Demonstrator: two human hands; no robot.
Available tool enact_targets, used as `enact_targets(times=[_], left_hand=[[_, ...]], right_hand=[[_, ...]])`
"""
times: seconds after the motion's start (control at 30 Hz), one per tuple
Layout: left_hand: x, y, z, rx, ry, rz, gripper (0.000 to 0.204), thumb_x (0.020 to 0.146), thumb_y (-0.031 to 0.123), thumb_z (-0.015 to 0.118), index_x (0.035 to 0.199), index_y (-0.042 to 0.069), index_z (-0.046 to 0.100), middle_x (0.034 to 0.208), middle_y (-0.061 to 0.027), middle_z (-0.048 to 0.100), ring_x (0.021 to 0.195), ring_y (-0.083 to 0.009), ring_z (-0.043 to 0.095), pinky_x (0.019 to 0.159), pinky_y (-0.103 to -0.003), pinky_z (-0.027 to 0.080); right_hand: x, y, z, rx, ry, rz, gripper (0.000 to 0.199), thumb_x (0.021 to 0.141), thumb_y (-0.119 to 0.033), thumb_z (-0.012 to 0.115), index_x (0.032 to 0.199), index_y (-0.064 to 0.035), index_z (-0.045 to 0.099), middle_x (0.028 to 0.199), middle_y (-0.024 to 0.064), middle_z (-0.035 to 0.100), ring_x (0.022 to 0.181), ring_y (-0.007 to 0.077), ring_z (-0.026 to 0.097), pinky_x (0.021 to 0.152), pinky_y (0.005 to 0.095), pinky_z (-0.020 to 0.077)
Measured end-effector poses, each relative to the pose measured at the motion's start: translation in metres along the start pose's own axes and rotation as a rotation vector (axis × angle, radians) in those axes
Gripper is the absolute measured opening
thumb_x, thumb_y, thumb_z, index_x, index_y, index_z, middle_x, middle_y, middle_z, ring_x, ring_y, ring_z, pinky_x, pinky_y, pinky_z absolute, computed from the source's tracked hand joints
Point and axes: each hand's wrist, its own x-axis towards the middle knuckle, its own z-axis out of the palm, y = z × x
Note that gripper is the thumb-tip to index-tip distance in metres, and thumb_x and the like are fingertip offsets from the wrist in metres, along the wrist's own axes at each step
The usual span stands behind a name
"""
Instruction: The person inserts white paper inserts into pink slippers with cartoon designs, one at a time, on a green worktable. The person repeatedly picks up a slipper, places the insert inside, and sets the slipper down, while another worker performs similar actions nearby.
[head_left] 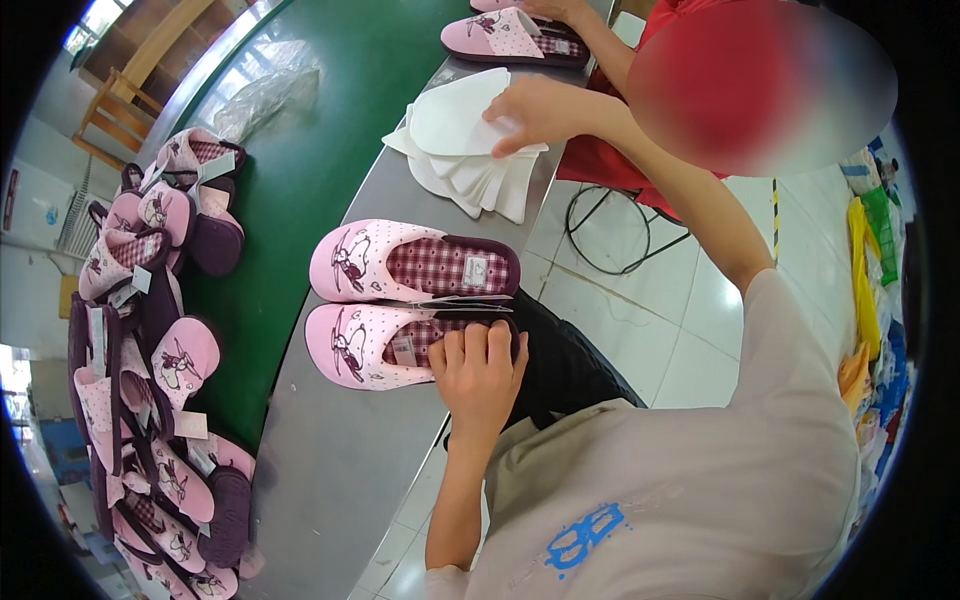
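A pair of pink slippers with dark purple trim and checked linings lies side by side on the grey metal tabletop. My left hand (478,372) is closed on the heel part of the nearer slipper (350,345), its fingers reaching into the opening. The farther slipper (355,262) rests against it, untouched, with a thin tag edge between the two. Beyond them is a fanned stack of white sole-shaped sheets (470,175). My right hand (535,112) grips the end of the top white sheet (455,105), thumb and fingers curled at its edge.
Left of the grey table (320,480) runs a green surface (290,130) with a long heap of similar slippers (180,470) and a clear plastic bag (265,95). A co-worker in red (690,90) sits at the far right, one hand by another slipper (490,35). A stool (625,225) stands there.
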Motion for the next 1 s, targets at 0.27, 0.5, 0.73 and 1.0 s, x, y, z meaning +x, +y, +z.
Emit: enact_targets(times=[0.27,0.5,0.73,1.0], left_hand=[[0.007,-0.003,0.002,-0.034,0.012,0.023,0.032,0.084,0.028,0.086,0.098,0.010,0.064,0.087,-0.0056,0.054,0.079,-0.0265,0.052,0.073,-0.041,0.039],[-0.004,0.000,-0.044,-0.523,0.047,-0.129,0.040,0.088,0.027,0.082,0.118,0.003,0.069,0.108,-0.0106,0.069,0.096,-0.0298,0.064,0.084,-0.041,0.051],[-0.009,-0.021,-0.098,-1.027,0.513,-0.381,0.089,0.088,0.048,0.086,0.146,-0.007,0.048,0.133,-0.0191,0.066,0.107,-0.0274,0.067,0.092,-0.038,0.056],[-0.008,0.003,-0.106,-1.470,0.243,-0.648,0.170,0.044,0.086,0.092,0.170,0.002,0.013,0.162,-0.0367,0.039,0.151,-0.0449,0.044,0.121,-0.053,0.040]], right_hand=[[-0.006,0.009,-0.016,0.295,-0.030,-0.006,0.042,0.103,-0.041,0.067,0.121,-0.0036,0.077,0.086,0.0199,0.076,0.092,0.0370,0.074,0.083,0.0454,0.0577],[-0.036,-0.021,-0.006,-0.256,0.768,-0.081,0.019,0.104,-0.012,0.060,0.122,-0.0106,0.065,0.086,0.0154,0.072,0.079,0.0380,0.072,0.071,0.0467,0.0574],[-0.117,-0.151,-0.067,0.793,0.717,0.015,0.023,0.113,-0.019,0.056,0.121,-0.0028,0.070,0.080,-0.0063,0.063,0.052,-0.0014,0.049,0.046,0.0180,0.0348],[-0.146,-0.210,-0.002,1.233,0.088,0.215,0.026,0.113,-0.022,0.058,0.117,-0.0002,0.070,0.097,0.0001,0.069,0.090,0.0058,0.059,0.079,0.0236,0.0487]])
